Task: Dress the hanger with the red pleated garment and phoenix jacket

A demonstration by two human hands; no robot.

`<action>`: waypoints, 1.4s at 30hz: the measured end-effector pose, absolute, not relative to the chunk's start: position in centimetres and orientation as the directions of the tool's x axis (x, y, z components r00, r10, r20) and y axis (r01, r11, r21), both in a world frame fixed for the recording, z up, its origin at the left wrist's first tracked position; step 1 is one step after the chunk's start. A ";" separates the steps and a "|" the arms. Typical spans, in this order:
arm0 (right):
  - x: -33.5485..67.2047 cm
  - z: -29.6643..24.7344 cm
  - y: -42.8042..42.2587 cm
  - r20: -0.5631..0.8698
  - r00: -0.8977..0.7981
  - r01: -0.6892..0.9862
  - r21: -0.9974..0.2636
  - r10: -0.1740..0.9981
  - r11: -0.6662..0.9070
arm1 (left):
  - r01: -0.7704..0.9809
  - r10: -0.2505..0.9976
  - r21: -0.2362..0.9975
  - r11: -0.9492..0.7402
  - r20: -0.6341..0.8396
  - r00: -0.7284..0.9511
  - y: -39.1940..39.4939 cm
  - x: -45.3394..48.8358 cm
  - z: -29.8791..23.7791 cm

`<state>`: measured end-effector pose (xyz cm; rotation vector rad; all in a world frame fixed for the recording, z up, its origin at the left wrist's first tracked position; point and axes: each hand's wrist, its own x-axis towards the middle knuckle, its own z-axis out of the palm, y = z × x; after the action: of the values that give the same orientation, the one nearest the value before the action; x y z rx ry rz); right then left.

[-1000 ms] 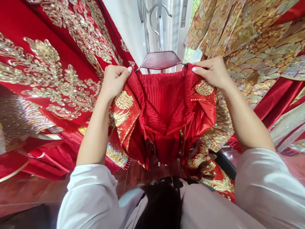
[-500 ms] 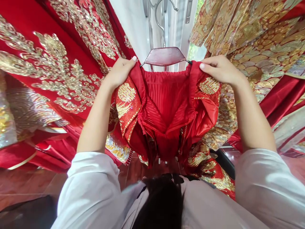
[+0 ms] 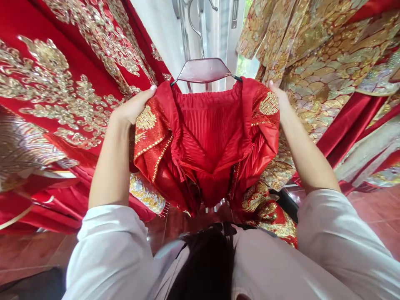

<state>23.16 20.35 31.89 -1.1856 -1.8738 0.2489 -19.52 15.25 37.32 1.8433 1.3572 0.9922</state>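
So the person's light shirt (image 3: 265, 260) fills the bottom of the view, with dark hair (image 3: 203, 264) hanging down the middle. Just past that there's a slim strip of reddish tiled floor (image 3: 176, 225) before the lower edge of the red top (image 3: 212, 137). The top is held up front and centre on a hanger (image 3: 204, 70), collar facing up, neckline gaping so the pleated inside shows.

The left hand (image 3: 133, 106) has its thumb along the outer shoulder edge; the right hand (image 3: 278, 96) has its thumb at the opposite shoulder. The fingers are hidden, so can't tell if either is properly pinching the fabric or just bracing it.

Room to move is tight at the sides. A red gown with sequins (image 3: 78, 37) crowds the left hand, and a gold scale-patterned garment (image 3: 325, 75) sits right behind the other one. Low on the right, gold-embroidered red cloth (image 3: 278, 223) lies close by a black object (image 3: 287, 206). The clearest lane is the pale gap beyond the hanger, between those hanging clothes.

Closest thing to a container is the top itself: the hanger's ends go into its shoulders. The metal hook (image 3: 195, 29) rises toward a metal door frame (image 3: 233, 37), with greenery (image 3: 243, 64) beyond.
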 end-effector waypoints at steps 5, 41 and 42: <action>23.8 33.5 18.1 0.571 -0.119 0.495 -0.675 0.812 0.547 | 0.629 0.881 0.623 -0.465 0.397 0.257 14.4 -19.0 38.1; 7.2 23.4 6.3 0.706 -0.031 0.766 -0.438 0.708 0.470 | 0.816 0.788 0.474 -0.331 0.614 -0.036 5.8 -5.1 25.0; 7.5 22.6 6.9 0.711 -0.006 0.749 -0.463 0.703 0.474 | 0.789 0.782 0.503 -0.352 0.622 -0.047 6.3 -5.0 24.4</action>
<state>7.50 6.86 22.64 -1.2475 -1.7262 -0.0574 -5.04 6.31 24.44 2.1745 1.7922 1.4074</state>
